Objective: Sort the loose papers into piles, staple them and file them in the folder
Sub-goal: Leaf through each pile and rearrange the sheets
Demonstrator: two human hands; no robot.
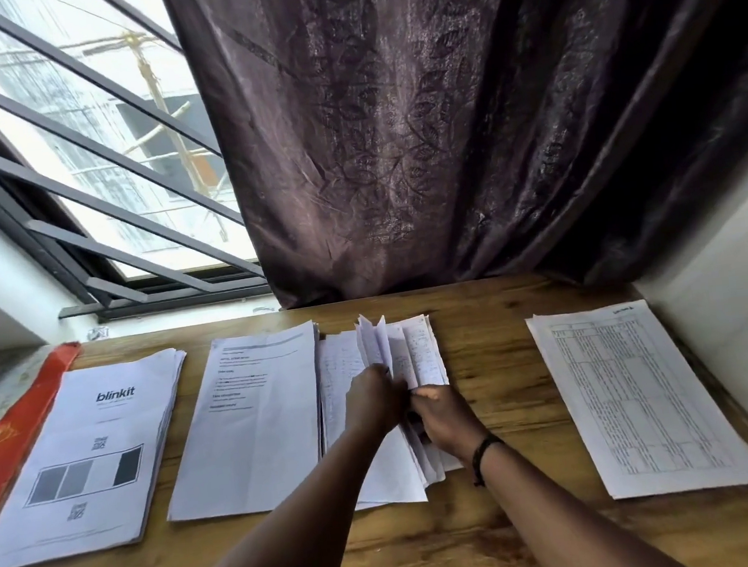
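Sorting goes best one sheet at a time: the left hand pinches raised sheets of the handwritten stack at the table's middle, while the right hand, fingers curled round its near edge, should steady it. The red folder waits along the left edge.

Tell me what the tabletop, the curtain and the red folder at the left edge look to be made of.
Tabletop: wood or a wood-look laminate, matt brown; grain streaks and dark knots show, which one I cannot tell.
Curtain: woven fabric, dark purple with a slight sheen; it hangs in folds and bears a leaf pattern.
Red folder: probably thin card or plastic, glossy; only its edge shows beside a paper pile.
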